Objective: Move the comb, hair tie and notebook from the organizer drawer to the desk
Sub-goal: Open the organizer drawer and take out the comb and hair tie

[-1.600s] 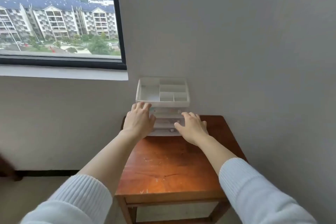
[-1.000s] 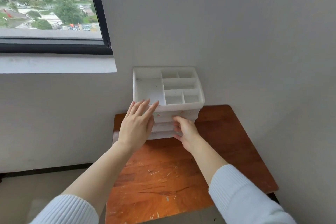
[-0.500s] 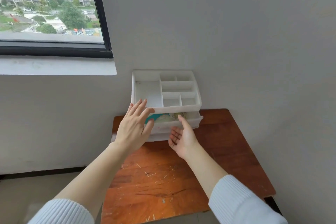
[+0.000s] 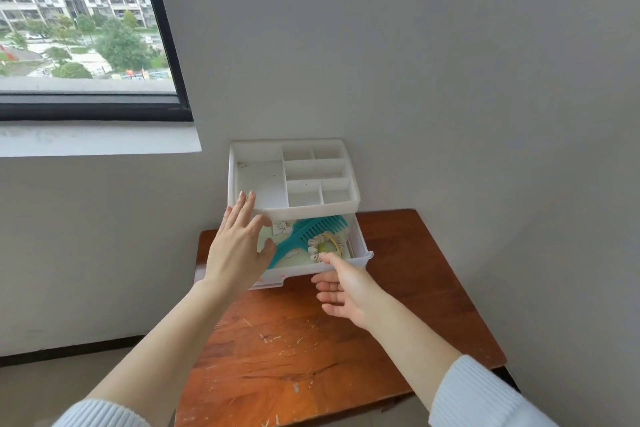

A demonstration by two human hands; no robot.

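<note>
Drawer point(image 4: 358, 246) pulled out w/ comb point(image 4: 304, 236), hair tie point(image 4: 325, 245) & notebook point(image 4: 289, 256) inside, left hand point(image 4: 239, 250) spread wide, right hand point(image 4: 346, 288) loosely open under its front; tugging further could probably drop it onto desk point(image 4: 346, 340).

Drawer point(image 4: 360, 246) is out, open from above along its front half, but the organizer's top tray point(image 4: 349, 210) overhangs the back half at twelve o'clock, so entry comes from six o'clock or straight down at the front. Inside, the comb point(image 4: 304, 236) lies diagonally on the notebook point(image 4: 298, 258), and the hair tie point(image 4: 323, 246) sits at three o'clock touching the comb's teeth, just beside the right wall. Left hand point(image 4: 235, 253) spreads over the nine o'clock side, covering the comb's handle end. Right hand point(image 4: 346, 288) sits at the front lip at five o'clock, fingers loose. Bare desk point(image 4: 311, 357) lies wide at six o'clock; wall point(image 4: 450, 114) closes off twelve and three.
</note>
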